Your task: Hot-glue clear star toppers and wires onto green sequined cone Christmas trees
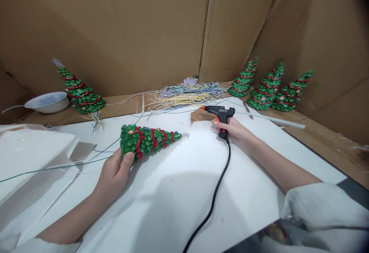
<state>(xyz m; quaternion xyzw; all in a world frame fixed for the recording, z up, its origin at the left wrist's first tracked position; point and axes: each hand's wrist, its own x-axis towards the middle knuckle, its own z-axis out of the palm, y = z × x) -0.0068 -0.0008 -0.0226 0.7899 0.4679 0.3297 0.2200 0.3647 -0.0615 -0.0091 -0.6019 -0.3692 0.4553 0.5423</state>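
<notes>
My left hand [117, 172] grips a small green Christmas tree [148, 139] by its wide base, the tree lying sideways with its tip to the right. Red garland and gold balls decorate it, and a clear, frayed-looking bit sits at the tip. Thin wires trail from the base to the left. In my right hand [230, 128] is a black and orange glue gun [220, 112], its nozzle pointing left. A long translucent glue stick [271, 119] sticks out of its back, and a black cord [215, 195] hangs down from the handle. The nozzle is apart from the tree.
Several decorated trees stand around: one at the left [82, 93] beside a white bowl [47, 102], others at the right [265, 87]. A heap of coloured wires [187, 95] lies at the back, near a brown cardboard piece [200, 116]. Cardboard walls [155, 30] enclose the white tabletop [178, 191].
</notes>
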